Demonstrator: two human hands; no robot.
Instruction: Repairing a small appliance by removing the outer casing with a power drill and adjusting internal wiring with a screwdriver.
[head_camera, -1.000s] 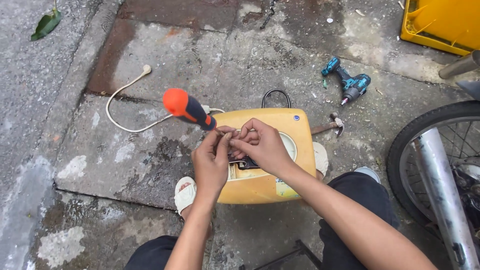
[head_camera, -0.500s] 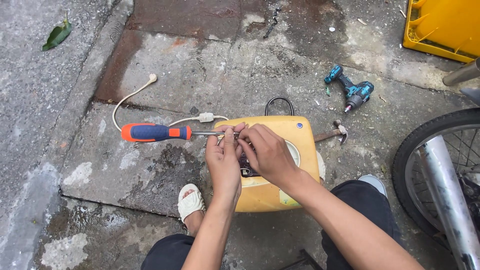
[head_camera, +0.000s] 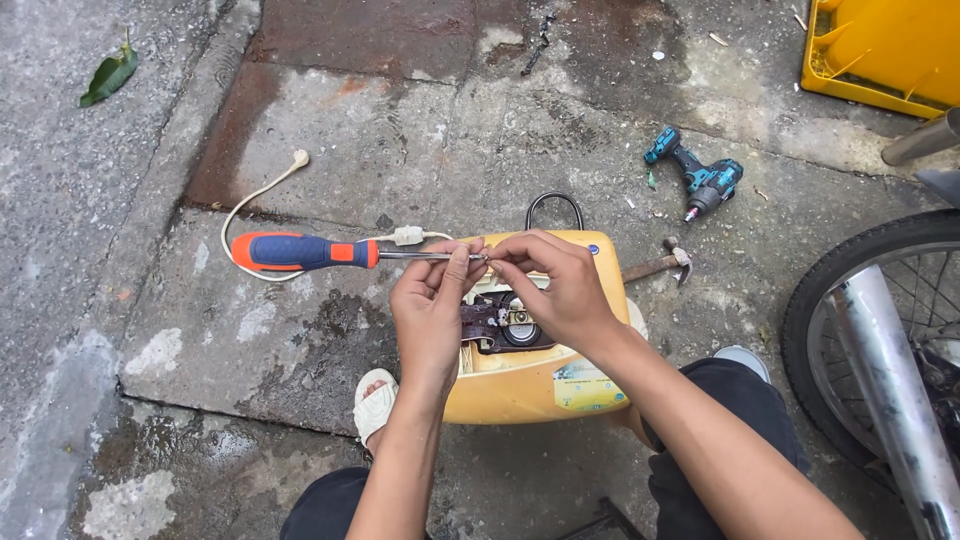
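Right, biggest first: one stretch of cracked, stained concrete ground fills the view, damp and dark in patches. At three o'clock, one bicycle wheel with a dark tyre, and one shiny metal tube running down across it. Up at one o'clock, the corner of one yellow plastic crate.

Dead centre lies one yellow plastic casing, lid side up, with a dark opening showing small metal parts inside and one black wire loop at its twelve o'clock edge.

Both hands meet just above that casing. The left hand is curled, thumb and forefinger pinched on the metal shaft of one screwdriver, whose blue and orange handle points out to nine o'clock, level with the ground. The right hand is also curled, its fingertips nipped in at the screwdriver's tip; whether they hold some small part there, I cannot tell.

One white cable curves behind the handle, from ten o'clock round to the casing. One teal and black cordless drill lies at two o'clock, well apart. One hammer pokes out from the casing's right edge. One white sandal at seven o'clock of the casing. One green leaf far out at ten o'clock.
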